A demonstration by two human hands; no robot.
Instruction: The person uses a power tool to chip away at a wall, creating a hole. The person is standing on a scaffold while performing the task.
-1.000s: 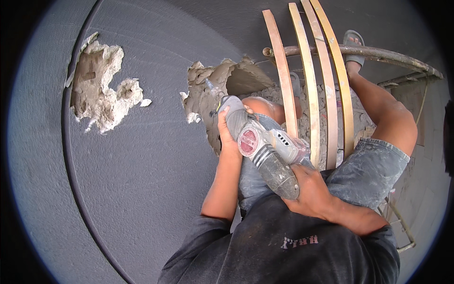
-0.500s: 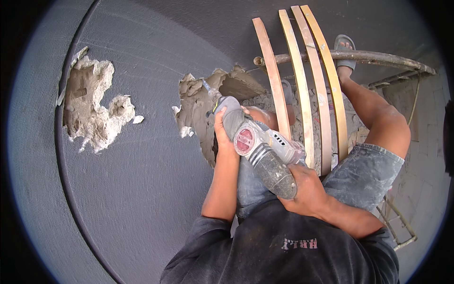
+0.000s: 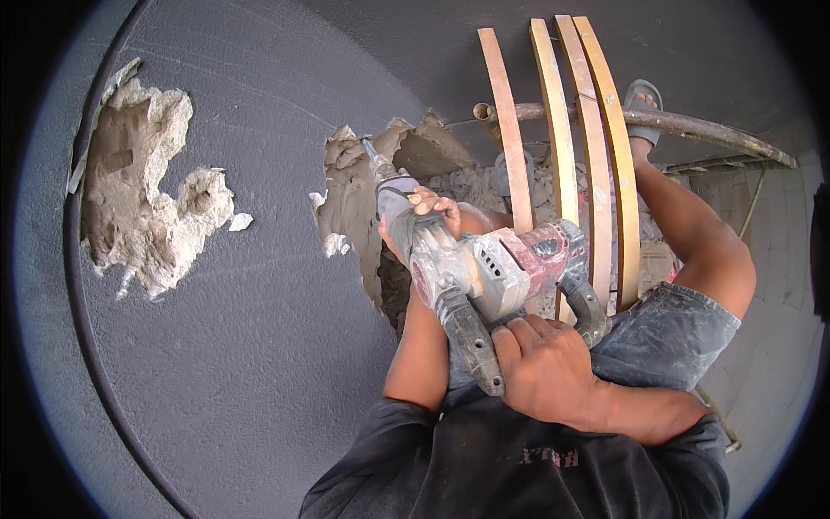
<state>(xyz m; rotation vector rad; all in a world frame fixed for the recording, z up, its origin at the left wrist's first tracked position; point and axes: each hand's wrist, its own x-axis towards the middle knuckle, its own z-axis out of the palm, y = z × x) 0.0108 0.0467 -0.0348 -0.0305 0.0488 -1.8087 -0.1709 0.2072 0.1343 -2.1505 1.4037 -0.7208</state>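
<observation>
A dusty rotary hammer [image 3: 497,268], grey and red, lies slanted across my lap between both hands. My left hand [image 3: 439,208] is wrapped round its front collar, fingers curling over from the far side. Around the black rear handle [image 3: 471,337] my right hand [image 3: 549,368] is closed. The metal chisel bit [image 3: 371,150] points up and left, its tip at the upper edge of a broken hole [image 3: 347,186] in the dark grey wall [image 3: 259,363]. From this view I cannot tell how firmly the tip presses there.
Several wooden slats [image 3: 560,130] stand side by side beyond the hammer, near a metal pipe [image 3: 692,125]. Rubble lies behind them. Another ragged hole [image 3: 138,173] opens in the wall at left, beside a dark cable [image 3: 76,285]. My sandalled foot [image 3: 642,99] rests by the pipe.
The rotary hammer has rolled about its length, so its red motor side and curved grip now show. My left fingers have come into sight over the collar. The whole view has shifted slightly.
</observation>
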